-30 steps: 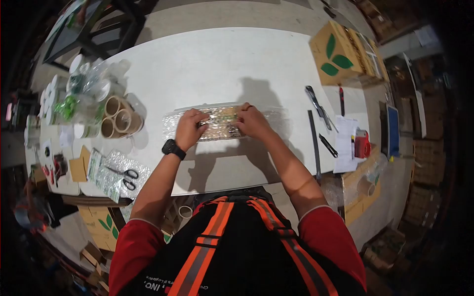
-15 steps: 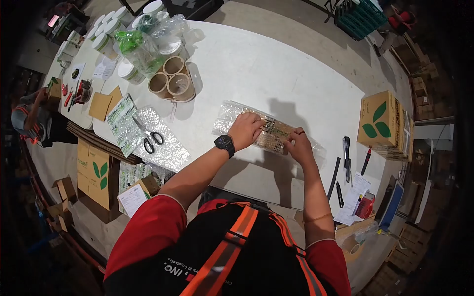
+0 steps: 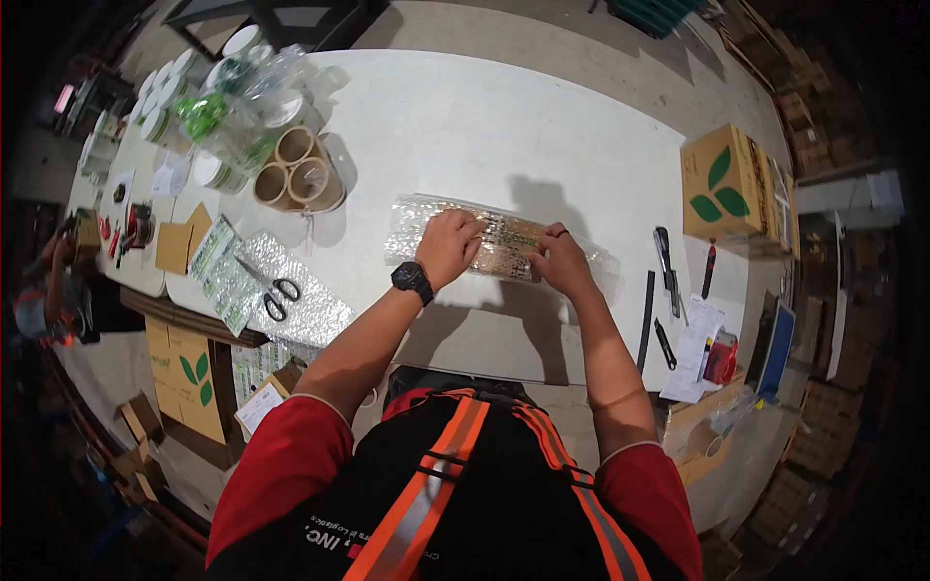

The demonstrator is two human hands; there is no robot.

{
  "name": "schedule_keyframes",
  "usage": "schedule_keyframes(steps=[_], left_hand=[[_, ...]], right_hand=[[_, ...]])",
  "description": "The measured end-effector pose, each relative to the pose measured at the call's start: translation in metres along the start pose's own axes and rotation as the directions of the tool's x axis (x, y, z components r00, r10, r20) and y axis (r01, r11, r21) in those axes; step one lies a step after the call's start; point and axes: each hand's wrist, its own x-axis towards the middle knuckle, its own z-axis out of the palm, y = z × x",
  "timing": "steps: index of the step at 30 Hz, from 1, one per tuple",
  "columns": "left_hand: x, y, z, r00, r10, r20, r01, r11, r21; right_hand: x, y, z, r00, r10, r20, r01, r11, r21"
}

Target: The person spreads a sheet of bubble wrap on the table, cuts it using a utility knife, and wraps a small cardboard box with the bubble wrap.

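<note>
A flat package in clear bubble wrap lies on the white table, with brown material and printed text showing through. Loose wrap sticks out past both its ends. My left hand, a black watch on its wrist, presses on the left half with curled fingers. Gripping the right part, my right hand has thumb and fingers bent against the wrap; a dark ring shows on one finger. What lies under my fingertips is hidden. To the left, black-handled scissors rest on a bubble wrap sheet.
Three joined cardboard tubes stand at the back left near white-lidded jars. A leaf-printed carton is at the right, with cutters, papers and a red tape dispenser nearer. Another person is at far left.
The whole view has shifted, so the table items appear further left. Both hands stay on the bubble-wrapped package, with only slight finger movement.
</note>
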Motion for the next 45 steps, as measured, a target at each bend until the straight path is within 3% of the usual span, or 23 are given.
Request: schedule_keyframes(steps=[10, 16, 21, 24, 27, 43, 45], left_hand=[[0.003, 0.003, 0.004, 0.999, 0.049, 0.011, -0.049, 0.999, 0.022], [0.006, 0.008, 0.009, 0.992, 0.124, 0.02, -0.124, 0.992, 0.006], [0.005, 0.01, 0.005, 0.996, 0.043, 0.072, -0.046, 0.998, 0.039], [0.005, 0.009, 0.006, 0.995, 0.09, 0.037, -0.091, 0.995, 0.042], [0.006, 0.011, 0.006, 0.994, 0.107, 0.029, -0.108, 0.994, 0.02], [0.004, 0.007, 0.008, 0.996, 0.074, 0.04, -0.074, 0.997, 0.018], [0.004, 0.007, 0.007, 0.997, 0.064, 0.051, -0.066, 0.997, 0.028]], right_hand=[[-0.001, 0.009, 0.013, 0.996, -0.032, -0.087, 0.029, 0.999, -0.034], [0.001, 0.008, 0.016, 0.994, 0.081, -0.08, -0.08, 0.997, 0.016], [-0.001, 0.009, 0.018, 0.993, 0.062, -0.096, -0.064, 0.998, -0.016], [-0.005, 0.003, 0.012, 0.993, 0.023, -0.114, -0.026, 0.999, -0.021], [-0.006, 0.002, 0.012, 0.99, 0.103, -0.097, -0.103, 0.995, 0.008], [-0.002, 0.01, 0.024, 0.987, 0.013, -0.161, -0.014, 1.0, -0.005], [0.002, 0.013, 0.03, 0.981, 0.116, -0.156, -0.107, 0.992, 0.065]])
